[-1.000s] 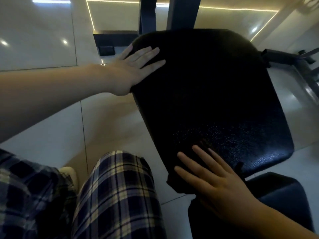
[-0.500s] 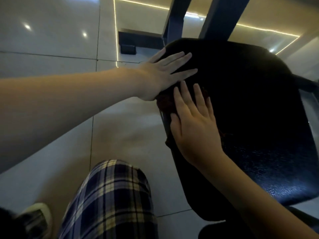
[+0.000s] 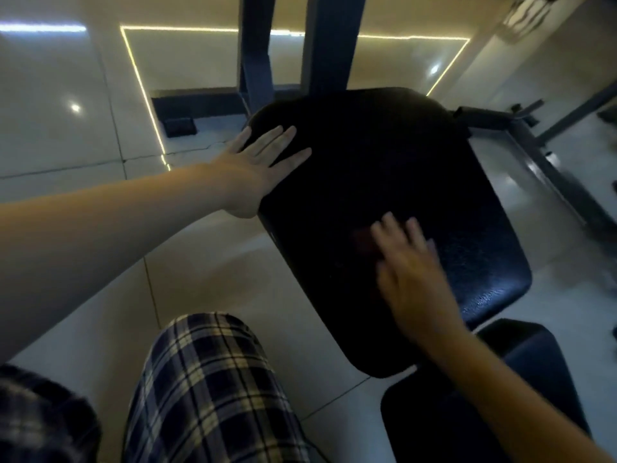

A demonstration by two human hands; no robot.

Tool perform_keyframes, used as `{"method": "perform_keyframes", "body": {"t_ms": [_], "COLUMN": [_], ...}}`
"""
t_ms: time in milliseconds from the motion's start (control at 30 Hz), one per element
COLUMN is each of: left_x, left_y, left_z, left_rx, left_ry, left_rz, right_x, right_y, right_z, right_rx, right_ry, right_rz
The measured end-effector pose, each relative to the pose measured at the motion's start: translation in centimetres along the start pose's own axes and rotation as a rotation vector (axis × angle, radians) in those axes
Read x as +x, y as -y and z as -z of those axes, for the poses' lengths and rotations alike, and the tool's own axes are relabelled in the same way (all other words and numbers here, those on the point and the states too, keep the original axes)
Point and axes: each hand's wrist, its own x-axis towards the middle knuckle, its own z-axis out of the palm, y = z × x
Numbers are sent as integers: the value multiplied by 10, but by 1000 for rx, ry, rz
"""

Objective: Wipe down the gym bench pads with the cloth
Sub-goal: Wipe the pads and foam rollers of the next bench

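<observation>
A large black bench pad fills the middle of the view, tilted away from me. My left hand rests flat on its upper left edge with fingers straight and spread. My right hand lies flat on the pad's lower middle, blurred by motion, fingers straight, pressing a dark reddish cloth that shows just left of the fingers. Most of the cloth is hidden under the palm. A second black pad sits at the lower right, below my right forearm.
Blue-grey steel uprights rise behind the pad. A frame bar runs along the right side. Glossy pale floor tiles lie to the left, with a dark foot block. My plaid-trousered leg is at the bottom.
My right hand has slid with the cloth from near my left hand down and to the right on the pad. The left hand stays on the upper left edge.
</observation>
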Motion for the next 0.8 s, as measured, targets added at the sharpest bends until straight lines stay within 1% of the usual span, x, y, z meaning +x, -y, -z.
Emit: {"method": "perform_keyframes", "body": {"t_ms": [67, 100, 133, 167, 233, 300, 333, 433, 500, 567, 633, 700, 800], "left_x": [2, 3, 3, 3, 3, 4, 3, 2, 2, 4, 6, 8, 6], "left_y": [-2, -1, -1, 0, 0, 1, 1, 0, -1, -2, -4, -6, -11], "left_z": [1, 3, 4, 3, 1, -1, -1, -6, -10, -13, -17, -20, -20], "left_rx": [6, 2, 1, -6, -28, -34, -39, -58, -64, -63, -61, -58, -59], "left_ry": [53, 60, 52, 48, 45, 33, 27, 6, -29, -73, -96, -114, -131], "left_rz": [-7, -4, -13, -5, -18, -17, -14, 5, 25, 39, 64, 97, 153], "right_x": [34, 61, 82, 95, 99, 88, 78, 31, 18, 34, 73, 122, 193], "right_y": [-33, -51, -62, -71, -66, -48, -34, 20, 46, 57, 64, 69, 77], "right_z": [11, 19, 27, 30, 19, 11, 8, -7, -11, -8, -4, -4, -2], "right_rx": [-1, 12, 9, 19, 5, 9, 23, 48, 17, -2, -46, -61, -31], "right_ry": [-55, -116, -124, -121, -115, -121, -118, -80, -78, -36, -2, -46, -55], "right_rz": [-267, -370, -456, -519, -566, -518, -447, -158, -40, -15, -44, -69, -137]}}
